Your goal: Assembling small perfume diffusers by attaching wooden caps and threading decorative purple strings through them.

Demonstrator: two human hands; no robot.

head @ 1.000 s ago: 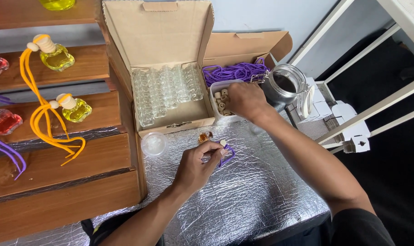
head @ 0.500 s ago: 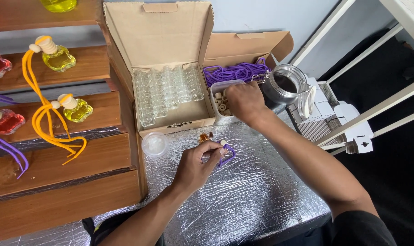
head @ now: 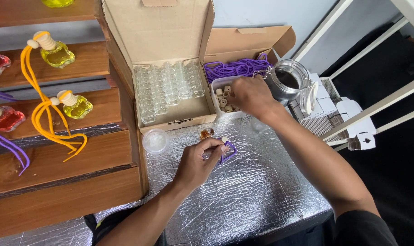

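The work surface was a sheet of crinkled silver foil [head: 243,200] filling the lower middle of the view, with stepped wooden shelves [head: 56,177] at nine o'clock, a pale wall at twelve and white frame bars [head: 375,107] slanting across at two o'clock over a dark floor. On the shelves stood small bottles of yellow liquid [head: 77,105] and red liquid [head: 6,119] with wooden caps, trailing orange and purple cords. An open cardboard box [head: 168,36] at twelve o'clock held rows of clear empty glass bottles [head: 166,89]; just beside it, at one o'clock, a second box held loose purple cords [head: 236,68], and a white tub of small wooden caps [head: 223,100] sat in front of it. A grey jar [head: 289,82] with its hinged lid swung open stood at two o'clock. The left hand [head: 198,161] lay at the centre, fingers curled and pinched together on a purple cord [head: 229,152] — the loop hung out at three o'clock of the fingertips, just above the foil. A small amber piece [head: 207,133] and a clear round lid [head: 155,140] lay near it, at twelve and ten o'clock. The right hand [head: 250,95] was over the tub, knuckles up, fingers bent down among the caps — whether it gripped one I cannot tell. The left forearm rose from six o'clock; the right ran in from five o'clock, elbow bent.
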